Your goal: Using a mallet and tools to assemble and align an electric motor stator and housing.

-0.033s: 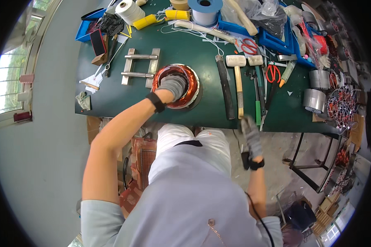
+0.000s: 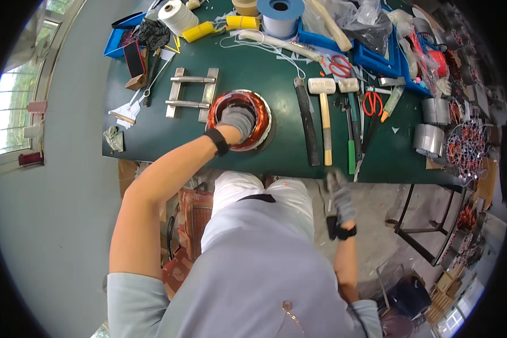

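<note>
A motor stator (image 2: 259, 136) with copper-coloured windings stands on the green table, in front of me. My left hand (image 2: 236, 119), in a grey glove, reaches into its round opening; the fingers are hidden inside, so their grip cannot be seen. Just off the table's front edge hangs my right hand (image 2: 341, 197), also gloved and slightly blurred. Its fingers look stretched out, with nothing visible held in them. Nearest to it on the table are a pale-headed mallet (image 2: 325, 121) and a green-handled tool (image 2: 351, 156).
Left of the stator lies a metal frame with two crossbars (image 2: 190, 94). A black bar (image 2: 306, 122) and red-handled scissors (image 2: 372, 103) lie to the right. Blue trays (image 2: 377, 59) and a wire spool (image 2: 280, 19) line the back. Metal cylinders (image 2: 429, 139) stand at the right end.
My right hand has shifted slightly down and toward my body. My left hand stays inside the stator.
</note>
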Tool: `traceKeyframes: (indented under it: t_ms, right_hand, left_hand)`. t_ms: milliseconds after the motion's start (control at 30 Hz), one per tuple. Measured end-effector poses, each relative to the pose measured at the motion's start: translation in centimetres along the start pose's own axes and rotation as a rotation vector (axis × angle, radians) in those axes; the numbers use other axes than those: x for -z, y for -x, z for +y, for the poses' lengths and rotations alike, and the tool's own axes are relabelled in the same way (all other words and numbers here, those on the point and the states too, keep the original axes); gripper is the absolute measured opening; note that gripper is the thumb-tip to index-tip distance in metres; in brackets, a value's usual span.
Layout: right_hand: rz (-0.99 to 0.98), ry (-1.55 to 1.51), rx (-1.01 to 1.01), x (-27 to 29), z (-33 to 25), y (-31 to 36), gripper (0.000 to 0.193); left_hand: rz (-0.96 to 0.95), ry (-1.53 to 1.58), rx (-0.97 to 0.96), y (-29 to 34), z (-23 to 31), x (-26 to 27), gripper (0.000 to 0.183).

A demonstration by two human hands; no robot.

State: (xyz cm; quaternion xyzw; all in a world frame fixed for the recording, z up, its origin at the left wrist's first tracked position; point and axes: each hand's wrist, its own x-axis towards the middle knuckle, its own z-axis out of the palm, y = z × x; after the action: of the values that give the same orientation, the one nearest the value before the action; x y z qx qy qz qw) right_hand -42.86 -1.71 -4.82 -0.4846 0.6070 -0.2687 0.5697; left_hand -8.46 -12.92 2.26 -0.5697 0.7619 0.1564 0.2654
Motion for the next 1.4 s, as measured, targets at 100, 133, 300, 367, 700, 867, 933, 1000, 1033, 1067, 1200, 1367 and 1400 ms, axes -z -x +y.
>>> traceKeyframes:
  t_ms: [100, 133, 300, 367, 700, 867, 933, 1000, 1033, 1067, 1200, 1367, 1400]
  right_hand:
    - [-0.205, 0.058, -0.241, 0.2, 10.2, 1.6, 0.025]
    - [-0.212, 0.062, -0.218, -0.5, 8.6, 0.3, 0.025]
    - [0.029, 0.491, 0.417, -1.6, -4.4, -9.2, 0.023]
    - [0.157, 0.387, 0.551, -0.6, -9.8, -15.4, 0.02]
    - [0.334, 1.462, 0.117, -1.2, -21.5, -36.7, 0.058]
    - [-0.008, 0.565, 0.354, 4.6, -17.9, -39.3, 0.042]
    - [-0.256, -0.287, 0.109, 2.9, -21.0, -33.9, 0.036]
    - [-0.363, -0.512, 0.154, 0.8, -19.5, -25.0, 0.035]
    - [-0.483, -0.486, 0.282, 0.3, -17.8, -22.2, 0.036]
    - [-0.381, -0.443, 0.35, -2.1, -18.3, -18.4, 0.036]
    - [-0.172, -0.227, 0.229, -4.0, -18.9, -11.9, 0.026]
    - [-0.132, 0.09, 0.577, -1.8, -24.1, -10.5, 0.024]
    - [-0.125, 0.123, 0.659, -2.1, -25.2, -10.2, 0.027]
  left_hand:
    - [0.009, -0.113, 0.037, -1.4, 1.3, -0.6, 0.019]
    - [0.001, -0.076, 0.02, -1.7, 0.8, -1.0, 0.018]
    - [0.168, 0.207, -0.112, 1.3, -1.0, -0.5, 0.031]
    - [0.203, 0.369, 0.033, 5.2, 0.0, 2.2, 0.04]
    - [0.904, 0.787, 0.265, 7.4, -3.4, -2.2, 0.044]
    - [0.884, 1.274, 0.082, 1.7, -3.7, -4.3, 0.043]
    - [0.89, 1.317, 0.114, 1.7, -4.0, -4.4, 0.035]
    - [0.91, 1.353, 0.116, 2.1, -3.3, -4.6, 0.03]
    - [0.913, 1.454, 0.156, 1.9, -3.1, -4.7, 0.028]
    - [0.921, 1.555, 0.202, 1.5, -2.9, -4.9, 0.026]
    - [1.07, 1.568, 0.328, 1.6, -0.4, -6.4, 0.024]
    - [1.223, 1.96, 0.491, 3.6, 2.3, -6.0, 0.032]
    - [1.329, 1.822, 0.428, 3.7, 2.3, -7.4, 0.033]
